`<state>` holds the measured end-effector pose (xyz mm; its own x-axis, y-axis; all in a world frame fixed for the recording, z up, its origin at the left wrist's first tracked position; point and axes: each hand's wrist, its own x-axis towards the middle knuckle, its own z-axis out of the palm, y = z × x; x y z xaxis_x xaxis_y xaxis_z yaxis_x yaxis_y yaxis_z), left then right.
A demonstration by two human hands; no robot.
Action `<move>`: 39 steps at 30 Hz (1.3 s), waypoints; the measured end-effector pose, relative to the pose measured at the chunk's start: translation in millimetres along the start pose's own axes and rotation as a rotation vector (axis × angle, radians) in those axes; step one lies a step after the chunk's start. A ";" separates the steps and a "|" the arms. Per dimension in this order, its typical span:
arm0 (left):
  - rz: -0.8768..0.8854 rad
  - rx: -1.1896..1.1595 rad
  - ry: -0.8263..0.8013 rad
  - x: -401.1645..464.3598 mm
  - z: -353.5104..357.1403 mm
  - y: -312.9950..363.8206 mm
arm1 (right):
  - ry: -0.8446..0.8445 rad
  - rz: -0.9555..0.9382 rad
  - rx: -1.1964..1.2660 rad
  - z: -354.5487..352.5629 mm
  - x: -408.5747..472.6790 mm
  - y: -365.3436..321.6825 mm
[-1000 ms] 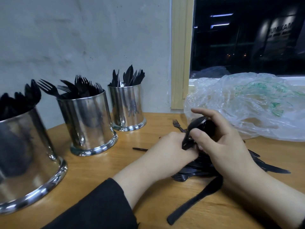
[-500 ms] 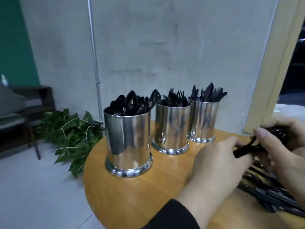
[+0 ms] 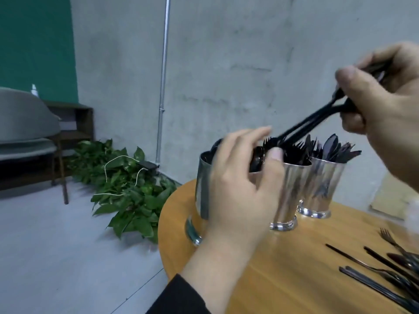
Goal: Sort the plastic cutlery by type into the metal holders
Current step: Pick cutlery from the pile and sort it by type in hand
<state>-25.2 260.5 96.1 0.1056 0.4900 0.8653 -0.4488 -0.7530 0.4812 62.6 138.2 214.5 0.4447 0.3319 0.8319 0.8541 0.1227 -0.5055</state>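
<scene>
Wooden table [image 3: 283,277]: holders [image 3: 322,184], loose cutlery [image 3: 385,275].

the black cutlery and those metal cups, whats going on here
A person is sorting black plastic cutlery into three metal holders on a round wooden table. The right hand holds a bundle of cutlery over the holders, while the left hand reaches at the nearest holder. More loose cutlery lies unsorted.

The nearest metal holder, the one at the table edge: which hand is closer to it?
Left. The left hand is right in front of the nearest metal holder, covering it. The right hand is raised up to its right, gripping black cutlery.
</scene>
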 end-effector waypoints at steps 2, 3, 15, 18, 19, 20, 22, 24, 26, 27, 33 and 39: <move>-0.062 0.043 0.083 7.9 -14.7 -17.6 | -0.020 -0.047 -0.077 13.5 26.7 -2.9; -0.116 0.075 0.067 10.7 -21.5 -26.5 | -0.042 -0.059 -0.127 22.9 38.3 -1.9; -0.422 0.174 -0.342 19.6 -44.8 -70.9 | -0.659 0.035 -0.695 115.9 66.7 48.0; -0.380 0.187 -0.398 20.9 -45.4 -70.3 | -0.795 0.054 -0.759 118.7 63.2 44.7; -0.360 0.195 -0.409 21.2 -45.1 -70.6 | -0.845 0.080 -0.775 118.6 62.8 42.6; -0.343 0.203 -0.418 21.5 -44.9 -70.7 | -0.894 0.108 -0.805 118.3 62.8 41.8; -0.333 0.215 -0.435 22.1 -44.4 -70.7 | -0.953 0.147 -0.849 117.0 63.3 43.4; -0.335 0.225 -0.449 22.2 -44.0 -70.5 | -0.938 0.137 -0.804 114.4 62.4 44.9; -0.335 0.228 -0.455 21.6 -43.1 -70.4 | -0.820 0.081 -0.699 108.1 63.2 44.2; -0.335 0.229 -0.455 21.1 -42.3 -70.1 | -0.739 0.042 -0.663 103.0 64.4 42.5; -0.138 0.231 -0.203 18.0 -32.7 -40.2 | -0.378 -0.043 -0.512 31.4 45.2 32.0; 0.183 -0.021 -0.107 -14.9 20.5 25.4 | -0.348 0.154 -0.723 -105.5 -65.6 60.9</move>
<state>-20.0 225.1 98.4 0.1140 0.2956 0.9485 -0.4876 -0.8152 0.3127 113.9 25.2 153.4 0.5638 0.5820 0.5860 0.8061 -0.5422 -0.2371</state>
